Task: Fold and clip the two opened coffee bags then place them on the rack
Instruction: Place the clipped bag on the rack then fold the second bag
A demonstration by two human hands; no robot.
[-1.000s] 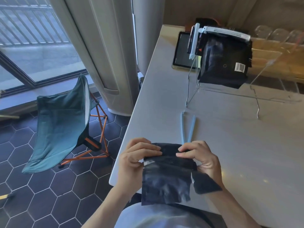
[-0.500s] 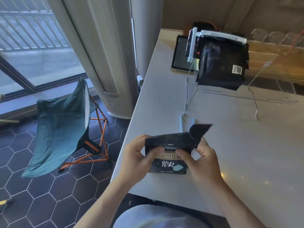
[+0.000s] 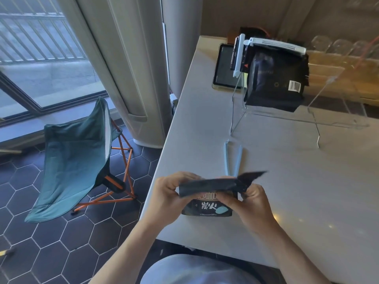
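Observation:
A small black coffee bag (image 3: pixel 207 208) with white print stands near the counter's front edge. Its top is folded over into a flat band, and a torn corner sticks out to the right. My left hand (image 3: pixel 168 193) pinches the band's left end and my right hand (image 3: pixel 248 201) pinches the right end and the bag's front. A light blue clip (image 3: pixel 232 158) lies open on the counter just behind the bag. On the clear wire rack (image 3: pixel 276 117) at the back hangs a larger black coffee bag (image 3: pixel 274 85) closed with a white clip (image 3: pixel 276 45).
A dark tablet (image 3: pixel 222 68) lies on the pale counter (image 3: pixel 307 181) behind the rack's left end, next to another white-clipped bag (image 3: pixel 238 54). A green folding chair (image 3: pixel 75 156) stands on the hexagon-tiled floor to the left. Clear glasses line the back right.
The bag went from lying unfolded in my lap to standing on the counter's edge with its top folded down. Both hands have kept hold of it and pressed the fold flatter.

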